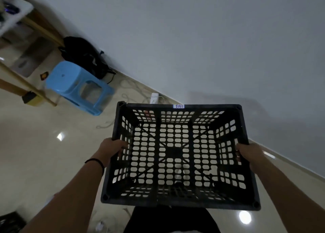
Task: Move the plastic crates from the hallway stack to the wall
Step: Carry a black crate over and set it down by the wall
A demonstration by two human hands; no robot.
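Note:
A black perforated plastic crate [179, 153] hangs in front of me above the glossy floor, its open top facing me and empty inside. A small white label sits on its far rim. My left hand [112, 149] grips the crate's left side wall, fingers through the holes. My right hand [246, 153] grips the right side wall the same way. The grey-white wall [211, 48] rises just beyond the crate's far edge.
A blue plastic stool [77, 85] stands on the floor to the left near the wall, with a black backpack [84, 56] behind it. A white power strip [154, 97] and cables lie along the baseboard. Wooden table legs [26, 85] are at far left. Another dark crate corner [10, 222] shows bottom left.

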